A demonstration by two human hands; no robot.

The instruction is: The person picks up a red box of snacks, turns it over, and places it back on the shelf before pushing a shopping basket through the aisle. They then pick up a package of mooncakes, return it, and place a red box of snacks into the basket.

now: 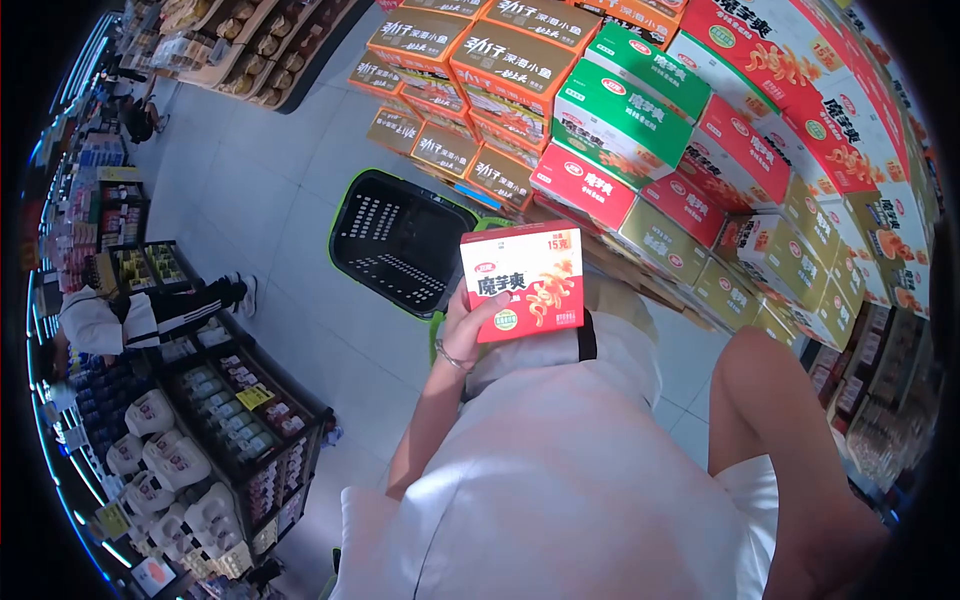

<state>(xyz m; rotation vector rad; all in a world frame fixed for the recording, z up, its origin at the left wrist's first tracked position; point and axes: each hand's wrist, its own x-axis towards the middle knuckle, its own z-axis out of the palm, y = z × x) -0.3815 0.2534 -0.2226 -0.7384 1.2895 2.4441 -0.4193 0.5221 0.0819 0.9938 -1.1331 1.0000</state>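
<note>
In front of my body I hold up a red and white snack box (pixel 535 265) with Chinese lettering and pictures of a curled snack. My left hand (pixel 462 330) is closed around its lower left side, with the thumb across the front and a bracelet at the wrist. A black shopping basket (pixel 385 225) with a green rim stands on the floor just beyond the box. My right arm (pixel 750 400) is bent at the right side; its hand is hidden from view.
Stacked snack cartons in orange (pixel 515 60), green (pixel 630 110) and red (pixel 590 185) rise ahead and to the right. A display shelf (pixel 235 400) with jars and jugs stands at left. Another person (pixel 130 320) is near it. Tiled floor (pixel 270 210) runs between.
</note>
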